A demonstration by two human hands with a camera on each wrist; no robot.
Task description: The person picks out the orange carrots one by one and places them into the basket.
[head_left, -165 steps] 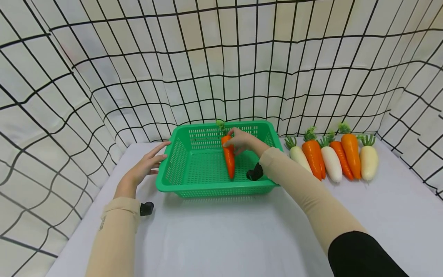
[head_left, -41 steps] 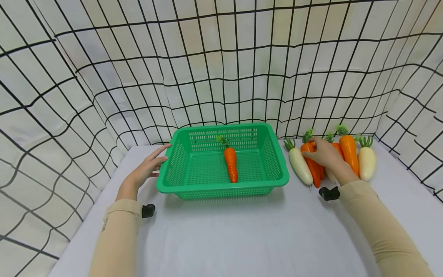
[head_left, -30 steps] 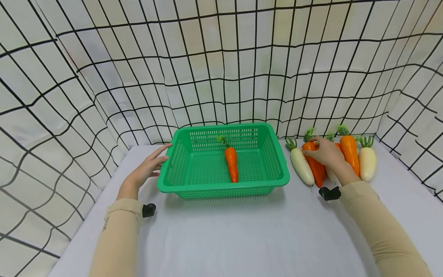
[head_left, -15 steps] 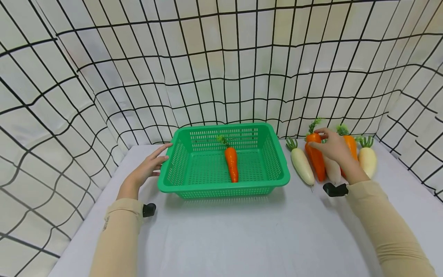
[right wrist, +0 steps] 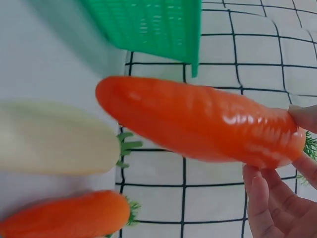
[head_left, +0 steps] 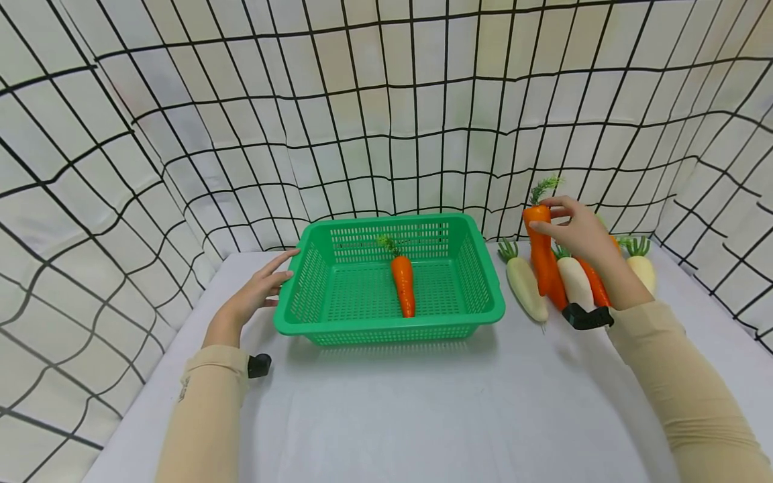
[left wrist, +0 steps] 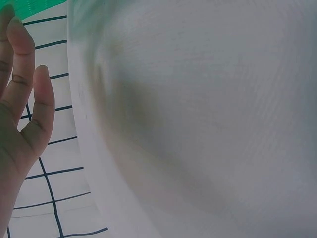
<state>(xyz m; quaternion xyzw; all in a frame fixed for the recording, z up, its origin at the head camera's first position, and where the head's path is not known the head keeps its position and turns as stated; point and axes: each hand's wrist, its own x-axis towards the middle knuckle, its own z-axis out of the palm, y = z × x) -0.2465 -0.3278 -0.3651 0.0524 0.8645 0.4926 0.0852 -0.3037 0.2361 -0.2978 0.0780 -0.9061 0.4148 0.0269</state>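
Observation:
My right hand (head_left: 578, 231) grips an orange carrot (head_left: 537, 245) near its leafy top and holds it above the row of vegetables. In the right wrist view this carrot (right wrist: 198, 121) lies between thumb and fingers, its tip free. My left hand (head_left: 253, 292) touches the left rim of the green basket (head_left: 386, 332) with extended fingers. Inside the basket rests another carrot (head_left: 403, 287). Under the lifted carrot lies a further carrot (head_left: 555, 292), partly hidden. Beside it are a pale radish (head_left: 527, 290) on the left and a white radish (head_left: 576, 282) on the right.
Farther right lie another carrot (head_left: 596, 284) and a pale radish (head_left: 643, 271), partly behind the right hand. A white cloth covers the table (head_left: 386, 409). Black netting (head_left: 386, 144) over white fabric rises at the back and both sides.
My right hand has left the basket, where a carrot now rests, and gone to the row on the right. It has taken hold of another carrot and lifted it. The left hand stays put.

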